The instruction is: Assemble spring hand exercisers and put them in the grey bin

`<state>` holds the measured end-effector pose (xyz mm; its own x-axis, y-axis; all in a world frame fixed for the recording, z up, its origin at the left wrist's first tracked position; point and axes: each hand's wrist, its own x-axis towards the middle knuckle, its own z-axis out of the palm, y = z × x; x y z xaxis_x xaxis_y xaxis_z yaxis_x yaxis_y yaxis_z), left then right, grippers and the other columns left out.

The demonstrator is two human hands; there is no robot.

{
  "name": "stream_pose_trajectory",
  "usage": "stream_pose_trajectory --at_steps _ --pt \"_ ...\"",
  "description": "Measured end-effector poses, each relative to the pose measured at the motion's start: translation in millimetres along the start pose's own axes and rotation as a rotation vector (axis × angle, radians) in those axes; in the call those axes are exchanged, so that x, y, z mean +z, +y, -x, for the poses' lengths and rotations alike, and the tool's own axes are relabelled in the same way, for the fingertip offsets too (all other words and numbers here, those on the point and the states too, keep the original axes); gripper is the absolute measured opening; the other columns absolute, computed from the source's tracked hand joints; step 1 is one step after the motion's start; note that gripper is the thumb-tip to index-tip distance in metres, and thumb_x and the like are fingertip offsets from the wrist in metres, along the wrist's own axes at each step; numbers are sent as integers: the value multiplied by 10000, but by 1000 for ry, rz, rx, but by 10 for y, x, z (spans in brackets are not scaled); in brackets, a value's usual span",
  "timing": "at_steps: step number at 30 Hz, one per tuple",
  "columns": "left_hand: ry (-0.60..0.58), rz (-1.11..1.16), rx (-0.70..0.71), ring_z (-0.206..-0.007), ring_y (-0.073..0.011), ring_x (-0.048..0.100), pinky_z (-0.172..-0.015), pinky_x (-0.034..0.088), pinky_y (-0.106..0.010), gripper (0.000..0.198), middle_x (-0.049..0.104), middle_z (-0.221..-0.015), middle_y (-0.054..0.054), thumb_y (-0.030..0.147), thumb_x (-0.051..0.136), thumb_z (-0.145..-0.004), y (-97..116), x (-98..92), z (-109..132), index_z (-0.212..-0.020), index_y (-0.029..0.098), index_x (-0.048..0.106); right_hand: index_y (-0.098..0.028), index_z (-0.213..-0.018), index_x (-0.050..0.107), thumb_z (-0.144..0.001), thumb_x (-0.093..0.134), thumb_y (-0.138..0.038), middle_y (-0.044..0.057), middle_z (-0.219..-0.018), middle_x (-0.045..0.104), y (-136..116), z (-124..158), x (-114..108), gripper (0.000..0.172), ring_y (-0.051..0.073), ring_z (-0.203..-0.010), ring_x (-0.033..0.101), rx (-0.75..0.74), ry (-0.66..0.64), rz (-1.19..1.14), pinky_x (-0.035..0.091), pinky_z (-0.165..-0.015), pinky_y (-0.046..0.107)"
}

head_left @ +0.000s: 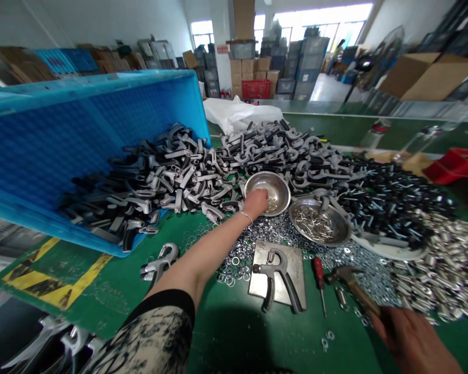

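My left hand (pixel 258 201) reaches into a round metal bowl (pixel 281 187) that holds small pale parts. Its fingers are curled together, and the fingertips are hidden. At the lower right, my right hand (pixel 417 337) is closed round the wooden handle of a claw hammer (pixel 353 285), whose head rests on the table. Between the hands, a hand grip strengthener (pixel 276 275) with a coil spring lies on a square metal plate (pixel 298 267). A red-handled screwdriver (pixel 319 278) lies between plate and hammer. Another hand grip (pixel 161 262) lies beside my left forearm.
A tipped blue crate (pixel 101 114) spills grey handles (pixel 187 176) onto the green table. Right of my left hand, a second bowl (pixel 345 228) holds small metal pins. Washers (pixel 234 259) are strewn around; black parts (pixel 390 202) and springs (pixel 444 265) are heaped at right.
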<state>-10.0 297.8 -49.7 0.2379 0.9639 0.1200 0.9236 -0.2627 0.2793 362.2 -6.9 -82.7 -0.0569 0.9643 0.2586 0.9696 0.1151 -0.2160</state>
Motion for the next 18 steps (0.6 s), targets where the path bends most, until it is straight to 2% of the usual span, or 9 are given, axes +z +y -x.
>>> stream_pose_trajectory --at_steps 2,4,8,10,14,16,18 --pt "4 57 -23 -969 -230 671 -861 497 -306 264 727 -1017 -135 110 490 -885 -7 -29 -13 -1050 122 695 -245 -888 606 -869 505 -615 137 -841 673 -74 -67 -72 384 334 -818 646 -9 -23 0 513 -756 481" --pt "11 104 -47 -949 -219 674 -843 498 -286 259 734 -998 -123 113 498 -878 -20 -66 -1 -1046 129 695 -220 -974 598 -883 494 -621 137 -879 694 -225 -142 -144 424 315 -809 670 26 -86 -95 538 -735 442" --pt "28 159 -75 -960 -232 671 -866 492 -298 262 733 -994 -140 120 490 -884 -15 -119 73 -1036 123 703 -239 -1121 636 -916 470 -602 120 -998 769 -751 -250 -303 449 289 -824 735 58 -391 -393 595 -687 364" --pt "33 178 -72 -977 -239 668 -888 486 -309 265 730 -1007 -148 132 480 -899 0 -128 112 -1034 122 707 -255 -1115 651 -934 463 -587 104 -997 778 -1035 -307 -393 422 277 -823 739 63 -446 -459 593 -690 343" --pt "18 216 -63 -990 -255 663 -903 482 -335 251 726 -1018 -155 127 501 -889 5 -135 146 -1010 123 720 -251 -1034 631 -984 373 -537 83 -875 757 -1384 -489 -451 388 242 -748 713 40 -417 -477 546 -653 313" --pt "5 241 -60 -974 -260 663 -892 483 -337 223 728 -985 -154 95 540 -846 -8 -157 125 -957 119 732 -235 -973 626 -973 376 -540 83 -796 739 -1441 -585 -389 393 257 -709 703 21 -505 -418 524 -639 333" --pt "2 277 -63 -940 -252 663 -872 484 -329 204 730 -942 -147 66 562 -812 -19 -200 86 -908 112 735 -229 -962 629 -972 381 -545 68 -756 726 -1457 -651 -320 402 258 -686 693 21 -652 -411 509 -633 337"
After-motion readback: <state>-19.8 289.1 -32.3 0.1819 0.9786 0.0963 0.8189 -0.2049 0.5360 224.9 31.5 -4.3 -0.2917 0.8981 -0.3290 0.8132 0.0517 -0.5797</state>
